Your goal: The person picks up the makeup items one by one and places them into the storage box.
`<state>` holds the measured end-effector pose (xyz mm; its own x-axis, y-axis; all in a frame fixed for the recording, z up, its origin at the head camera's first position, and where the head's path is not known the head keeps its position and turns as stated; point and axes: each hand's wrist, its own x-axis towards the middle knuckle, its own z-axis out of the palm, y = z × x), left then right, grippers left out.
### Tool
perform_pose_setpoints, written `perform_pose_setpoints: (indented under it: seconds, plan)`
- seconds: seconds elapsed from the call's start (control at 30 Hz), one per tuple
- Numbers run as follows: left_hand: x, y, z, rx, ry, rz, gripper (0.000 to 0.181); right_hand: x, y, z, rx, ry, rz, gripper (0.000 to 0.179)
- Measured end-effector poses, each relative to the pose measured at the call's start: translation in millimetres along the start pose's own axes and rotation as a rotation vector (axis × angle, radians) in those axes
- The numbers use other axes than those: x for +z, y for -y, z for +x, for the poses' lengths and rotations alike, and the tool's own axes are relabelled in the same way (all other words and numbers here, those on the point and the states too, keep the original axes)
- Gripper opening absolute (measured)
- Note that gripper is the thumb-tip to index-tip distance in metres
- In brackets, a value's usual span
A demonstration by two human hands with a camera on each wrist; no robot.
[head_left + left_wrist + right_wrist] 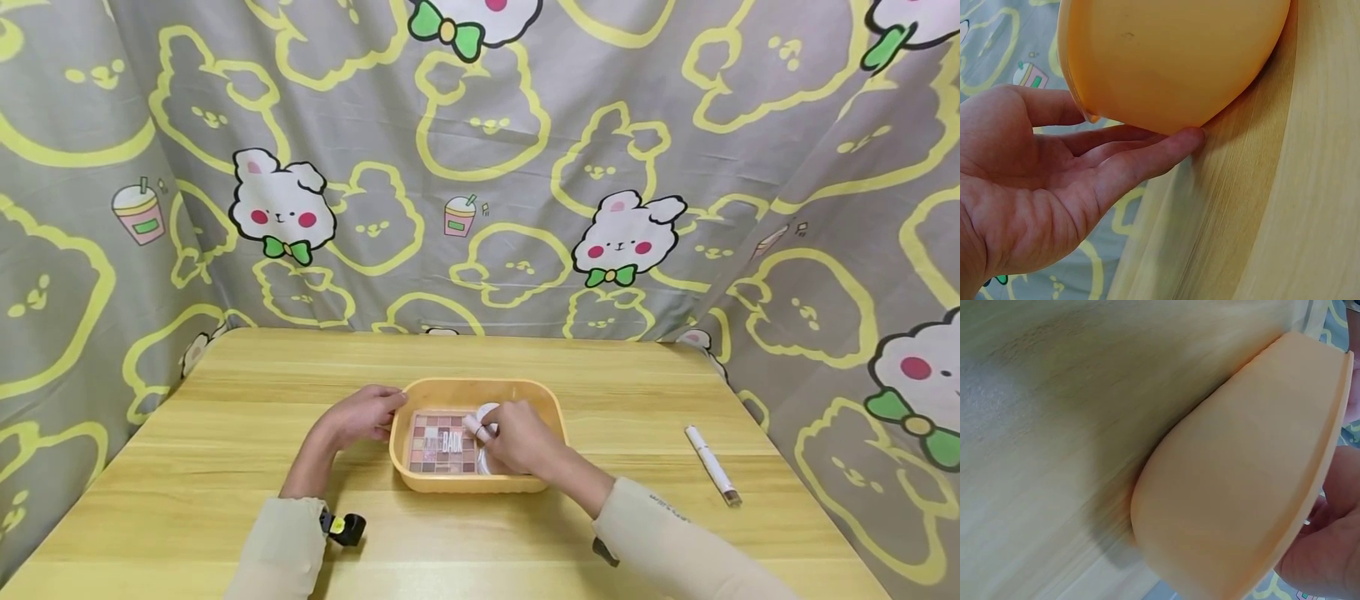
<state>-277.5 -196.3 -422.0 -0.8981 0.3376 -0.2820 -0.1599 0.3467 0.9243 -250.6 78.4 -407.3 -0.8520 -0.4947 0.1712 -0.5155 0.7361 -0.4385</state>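
A yellow-orange plastic basket (558, 400) stands on the wooden table, with an eyeshadow palette (442, 443) lying flat in its left half. At the basket's left end my left hand (369, 414) holds it, one digit at the rim and other fingers against the outer wall, as the left wrist view shows. My right hand (521, 437) reaches inside over the right half and pinches a small whitish tube (476, 427) beside the palette. Partly behind that hand is a round white item (487, 412); its kind is hard to tell. In the right wrist view the basket wall hides the fingertips.
On the table's right side lies a slim white pen-like stick (711, 465) with a brownish end. Grey patterned curtains (495, 250) rise behind the table (300, 358) and along both sides. A black wrist strap device (347, 528) sits at the left sleeve.
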Motion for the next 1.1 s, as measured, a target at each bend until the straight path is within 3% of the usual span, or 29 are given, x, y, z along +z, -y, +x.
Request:
perform_pose_setpoints:
  seconds: [0.27,0.4,0.57,1.1]
  plan:
    - [0.0,-0.8,0.8,0.0,0.001,-0.004,0.056,3.5,0.1,-0.1,-0.001,-0.013,-0.025,0.014]
    - [-0.8,0.9,1.0,0.01,0.01,-0.001,0.055,6.0,1.3,0.2,-0.01,-0.036,-0.06,0.004]
    - [-0.5,0.6,0.4,0.011,0.012,-0.003,0.055,7.1,2.8,0.6,-0.009,-0.037,-0.089,0.01]
    - [0.4,-2.3,-0.2,-0.003,0.013,0.012,0.055,7.9,3.7,2.4,0.104,-0.018,-0.042,0.008]
